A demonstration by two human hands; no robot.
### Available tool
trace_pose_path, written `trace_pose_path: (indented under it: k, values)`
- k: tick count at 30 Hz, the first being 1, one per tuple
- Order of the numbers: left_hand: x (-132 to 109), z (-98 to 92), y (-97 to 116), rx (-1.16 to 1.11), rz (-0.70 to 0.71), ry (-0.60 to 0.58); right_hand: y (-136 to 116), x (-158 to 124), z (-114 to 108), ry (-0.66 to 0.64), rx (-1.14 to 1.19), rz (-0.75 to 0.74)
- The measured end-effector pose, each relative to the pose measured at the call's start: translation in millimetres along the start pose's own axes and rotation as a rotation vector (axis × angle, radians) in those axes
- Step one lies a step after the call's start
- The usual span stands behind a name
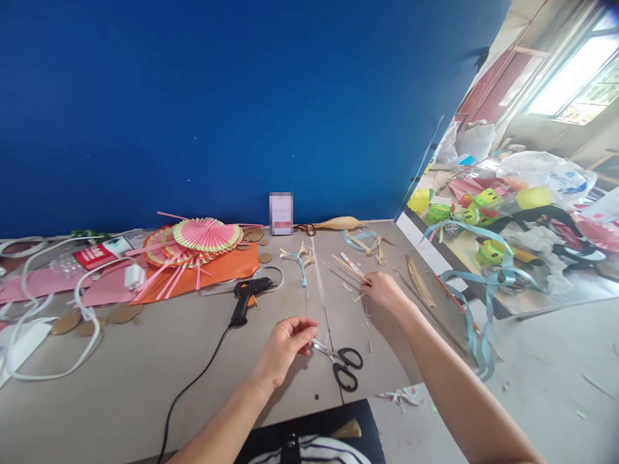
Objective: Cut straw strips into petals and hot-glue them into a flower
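Observation:
My left hand [293, 345] hovers over the near middle of the table, thumb and fingertips pinched together; whatever they hold is too small to make out. Just right of those fingertips lie scissors [347, 368] with black handles. Farther forward, my right hand [384, 293] is closed at the near end of a slim white pen [352, 263] with a red mark. Thin sticks lie beside the pen. A small branching piece of pale strips with a blue stem [304, 274] lies between the hands, farther back. Left of it rests a black hot glue gun [246, 298].
Pink and green paper fans [207, 235] lie on orange sheet material at the back left, near a plastic bottle [104, 252] and white cables. A dried husk [420, 280] and light blue ribbons [488, 283] are on the right. A blue panel [242, 109] stands behind the table.

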State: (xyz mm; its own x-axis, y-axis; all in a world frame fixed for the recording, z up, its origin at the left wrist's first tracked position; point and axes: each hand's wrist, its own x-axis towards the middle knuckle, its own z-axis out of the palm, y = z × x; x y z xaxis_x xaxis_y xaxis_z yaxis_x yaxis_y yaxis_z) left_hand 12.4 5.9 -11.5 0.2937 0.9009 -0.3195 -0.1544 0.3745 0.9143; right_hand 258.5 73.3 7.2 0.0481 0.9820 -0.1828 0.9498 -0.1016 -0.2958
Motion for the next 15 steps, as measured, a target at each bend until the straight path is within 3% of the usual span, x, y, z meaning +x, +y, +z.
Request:
trace_pose_path:
  k: [7,15]
  values:
    - [1,1.2,-1,-0.028,0.002,-0.006,8,-15,4,0.016,-0.107,-0.055]
    - [-1,-0.4,-3,-0.022,-0.002,-0.033,10,-15,9,0.038,-0.051,-0.056]
